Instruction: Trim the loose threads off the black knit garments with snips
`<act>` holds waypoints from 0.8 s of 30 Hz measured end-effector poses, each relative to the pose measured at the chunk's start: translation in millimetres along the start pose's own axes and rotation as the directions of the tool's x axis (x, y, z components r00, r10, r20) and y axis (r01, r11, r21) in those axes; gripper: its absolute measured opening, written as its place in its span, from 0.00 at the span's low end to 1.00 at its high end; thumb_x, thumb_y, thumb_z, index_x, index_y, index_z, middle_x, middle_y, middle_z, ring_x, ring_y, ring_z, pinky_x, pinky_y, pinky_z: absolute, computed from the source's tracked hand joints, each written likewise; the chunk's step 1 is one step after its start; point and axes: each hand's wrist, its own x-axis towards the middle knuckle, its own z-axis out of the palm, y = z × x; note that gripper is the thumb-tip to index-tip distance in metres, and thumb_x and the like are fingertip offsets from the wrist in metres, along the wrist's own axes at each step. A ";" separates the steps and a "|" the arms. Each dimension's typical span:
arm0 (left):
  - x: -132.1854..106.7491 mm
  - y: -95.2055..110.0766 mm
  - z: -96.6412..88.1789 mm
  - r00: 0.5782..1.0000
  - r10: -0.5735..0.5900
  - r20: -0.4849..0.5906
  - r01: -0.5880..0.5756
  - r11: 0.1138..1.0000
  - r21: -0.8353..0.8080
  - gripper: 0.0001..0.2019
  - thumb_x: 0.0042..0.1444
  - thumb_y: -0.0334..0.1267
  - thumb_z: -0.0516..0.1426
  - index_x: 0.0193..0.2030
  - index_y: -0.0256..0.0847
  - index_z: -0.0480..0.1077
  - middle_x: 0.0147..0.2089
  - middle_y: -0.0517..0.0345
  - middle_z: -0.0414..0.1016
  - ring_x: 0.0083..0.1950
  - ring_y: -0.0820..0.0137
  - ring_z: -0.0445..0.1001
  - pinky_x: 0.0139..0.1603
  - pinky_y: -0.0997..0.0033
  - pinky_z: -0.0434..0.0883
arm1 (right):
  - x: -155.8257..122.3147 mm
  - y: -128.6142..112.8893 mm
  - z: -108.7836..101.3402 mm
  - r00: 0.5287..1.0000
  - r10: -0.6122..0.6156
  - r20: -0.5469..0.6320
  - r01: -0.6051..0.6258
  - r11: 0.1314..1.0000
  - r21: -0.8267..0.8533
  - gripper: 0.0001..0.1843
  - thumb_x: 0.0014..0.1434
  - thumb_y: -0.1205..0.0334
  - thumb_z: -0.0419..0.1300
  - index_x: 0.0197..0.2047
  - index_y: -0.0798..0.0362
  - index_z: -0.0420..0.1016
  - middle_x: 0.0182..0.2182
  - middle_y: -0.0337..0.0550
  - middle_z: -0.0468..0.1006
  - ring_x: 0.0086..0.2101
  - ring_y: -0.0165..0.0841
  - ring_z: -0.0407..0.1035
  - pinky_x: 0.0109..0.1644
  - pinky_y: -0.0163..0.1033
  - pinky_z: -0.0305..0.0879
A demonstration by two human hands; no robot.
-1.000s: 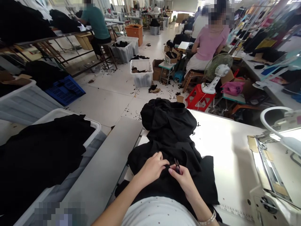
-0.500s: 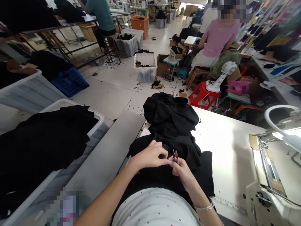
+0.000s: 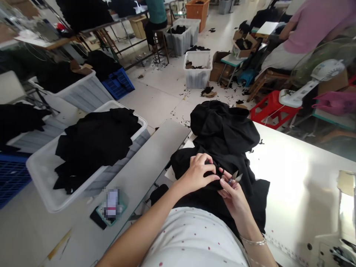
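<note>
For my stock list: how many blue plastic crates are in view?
2. One crate on the floor at upper left, another crate at the lower left edge. More may be hidden.

Black garment (image 3: 219, 148) on white table (image 3: 294, 174), silver snips (image 3: 235, 177) lower center. Wearer's white top (image 3: 191, 237) w/ red dots. Lower left blue crate (image 3: 11, 180); upper right co-worker's pink top (image 3: 314, 29), red stool (image 3: 274, 110) below it; top center orange bin (image 3: 197, 13).

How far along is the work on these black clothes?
Done, it seems: black garments lie in a white plastic crate, and thread clippings litter the floor. In hand: the right hand holds small thread snips while the left hand pinches black fabric. Left: the rest of that bunched garment on the white table; how much remains is unclear.
</note>
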 end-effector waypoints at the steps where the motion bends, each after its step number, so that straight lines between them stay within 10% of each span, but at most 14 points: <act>1: 0.0 -0.1 -1.1 1.000 0.017 -0.013 -0.017 1.000 -0.013 0.08 0.52 0.43 0.58 0.30 0.40 0.68 0.44 0.59 0.64 0.51 0.67 0.61 0.53 0.64 0.55 | -0.2 -0.5 -1.2 1.000 -0.006 0.015 0.006 1.000 0.008 0.20 0.42 0.62 0.69 0.41 0.49 0.75 0.22 0.30 0.57 0.15 0.14 0.41 0.17 0.27 0.41; 9: 9.4 -5.8 4.8 0.962 -0.239 0.130 0.264 0.935 -0.237 0.16 0.47 0.51 0.58 0.33 0.42 0.63 0.27 0.66 0.63 0.28 0.74 0.63 0.30 0.76 0.58 | -3.4 -6.1 -5.5 0.999 -0.046 0.004 0.047 0.997 -0.066 0.25 0.42 0.63 0.69 0.46 0.46 0.75 0.24 0.32 0.55 0.17 0.16 0.42 0.17 0.26 0.39; 24: 15.3 5.7 16.0 0.927 -0.373 0.038 0.357 0.847 -0.394 0.14 0.43 0.38 0.61 0.32 0.42 0.58 0.29 0.65 0.66 0.33 0.71 0.66 0.35 0.73 0.63 | 0.3 -2.1 -3.7 0.979 -0.202 0.002 0.193 0.932 -0.308 0.30 0.45 0.59 0.66 0.54 0.48 0.69 0.26 0.35 0.60 0.20 0.20 0.48 0.18 0.28 0.44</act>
